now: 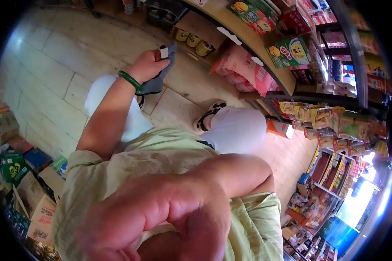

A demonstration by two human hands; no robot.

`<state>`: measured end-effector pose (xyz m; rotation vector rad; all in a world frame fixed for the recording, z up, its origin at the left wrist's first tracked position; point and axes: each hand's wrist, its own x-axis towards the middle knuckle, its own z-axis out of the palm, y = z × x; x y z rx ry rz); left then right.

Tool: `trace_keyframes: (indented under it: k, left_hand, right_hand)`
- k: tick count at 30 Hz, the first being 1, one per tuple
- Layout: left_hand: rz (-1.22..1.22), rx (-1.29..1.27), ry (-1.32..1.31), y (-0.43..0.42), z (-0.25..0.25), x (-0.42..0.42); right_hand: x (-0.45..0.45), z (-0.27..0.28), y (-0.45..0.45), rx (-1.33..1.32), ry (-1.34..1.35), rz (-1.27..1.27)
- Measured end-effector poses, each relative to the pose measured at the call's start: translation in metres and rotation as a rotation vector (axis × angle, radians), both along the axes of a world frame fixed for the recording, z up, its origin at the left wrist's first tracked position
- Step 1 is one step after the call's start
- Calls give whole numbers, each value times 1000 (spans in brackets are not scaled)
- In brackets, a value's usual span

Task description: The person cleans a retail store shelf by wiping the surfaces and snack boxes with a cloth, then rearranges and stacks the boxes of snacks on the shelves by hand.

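My left hand [150,66], below a green bangle [130,81], is closed on a grey sock [153,85]. The sock hangs over the floor, with a small white patch at my fingers. Very near the camera, my right hand [157,209] looks large and blurred. Its fingers are curled and their tips are cut off or hidden, so anything inside them cannot be made out. The two hands are far apart.
Shelves [276,65] with boxes and hanging snack packs stand at the upper right. Below them are a pink package [244,67] and yellow cans [193,40]. Cartons [41,217] lie lower left. My shoes rest on the tiled floor [48,65].
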<state>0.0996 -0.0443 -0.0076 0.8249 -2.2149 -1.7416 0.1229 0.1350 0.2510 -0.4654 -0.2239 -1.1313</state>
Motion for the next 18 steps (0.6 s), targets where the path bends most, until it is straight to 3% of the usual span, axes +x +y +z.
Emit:
trace_keyframes:
  k: [1, 4, 11, 13, 18]
  left_hand:
    - [-13, 11, -5, 2, 9, 1]
    - [8, -23, -71, 6, 25, 3]
    - [-10, -119, -139, 3, 22, 2]
    - [-21, 36, -87, 6, 31, 3]
    - [1, 10, -62, 7, 28, 4]
  right_hand:
    - [0, -3, -1, -22, 27, 116]
    - [3, -4, -2, -13, -102, 118]
    - [8, -5, -4, -48, -34, 126]
    - [8, -2, -3, 32, 31, 132]
    - [9, -6, -7, -12, -49, 160]
